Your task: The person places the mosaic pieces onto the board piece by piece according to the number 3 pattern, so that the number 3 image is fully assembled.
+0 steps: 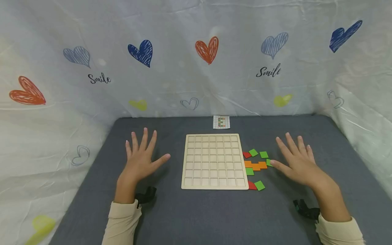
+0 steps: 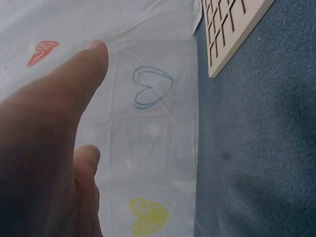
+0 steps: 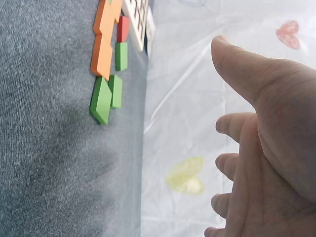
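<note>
Fingers [image 1: 151, 142] nr sq. wooden gridboard [image 1: 214, 158]

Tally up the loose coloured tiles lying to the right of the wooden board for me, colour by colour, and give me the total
Green tiles: 5
Orange tiles: 3
Red tiles: 2
Total in sight: 10
</note>
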Demonstrator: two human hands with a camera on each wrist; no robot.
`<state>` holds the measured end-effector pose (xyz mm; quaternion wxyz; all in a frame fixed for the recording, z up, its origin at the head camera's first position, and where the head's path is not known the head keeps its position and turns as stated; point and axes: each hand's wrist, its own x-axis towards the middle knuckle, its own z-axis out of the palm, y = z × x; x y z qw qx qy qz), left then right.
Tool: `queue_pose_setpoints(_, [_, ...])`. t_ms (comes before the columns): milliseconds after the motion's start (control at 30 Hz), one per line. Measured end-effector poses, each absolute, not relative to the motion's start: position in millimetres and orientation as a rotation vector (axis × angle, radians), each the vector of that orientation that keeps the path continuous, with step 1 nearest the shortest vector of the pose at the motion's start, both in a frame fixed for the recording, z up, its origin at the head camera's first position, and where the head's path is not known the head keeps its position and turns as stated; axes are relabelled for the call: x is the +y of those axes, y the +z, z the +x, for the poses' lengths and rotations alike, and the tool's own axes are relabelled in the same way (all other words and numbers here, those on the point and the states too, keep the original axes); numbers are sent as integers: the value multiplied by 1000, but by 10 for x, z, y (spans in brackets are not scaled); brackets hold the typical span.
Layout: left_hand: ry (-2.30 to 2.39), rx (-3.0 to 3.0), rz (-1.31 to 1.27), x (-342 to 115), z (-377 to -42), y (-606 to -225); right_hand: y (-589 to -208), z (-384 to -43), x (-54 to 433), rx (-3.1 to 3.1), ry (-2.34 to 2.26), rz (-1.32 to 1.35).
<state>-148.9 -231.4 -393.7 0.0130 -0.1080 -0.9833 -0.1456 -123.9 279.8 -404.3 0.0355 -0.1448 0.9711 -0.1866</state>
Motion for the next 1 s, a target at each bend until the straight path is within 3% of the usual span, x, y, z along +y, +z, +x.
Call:
queue_pose_setpoints(500, [-494, -3072, -357, -2267, -1514, -3961, -4044, -1231, 2766, 3004, -618, -464])
queue_pose_setpoints(1000, [-536, -3182, -550, -1881, -1538, -4273, -4169, -1346, 2536, 2994, -566, -807])
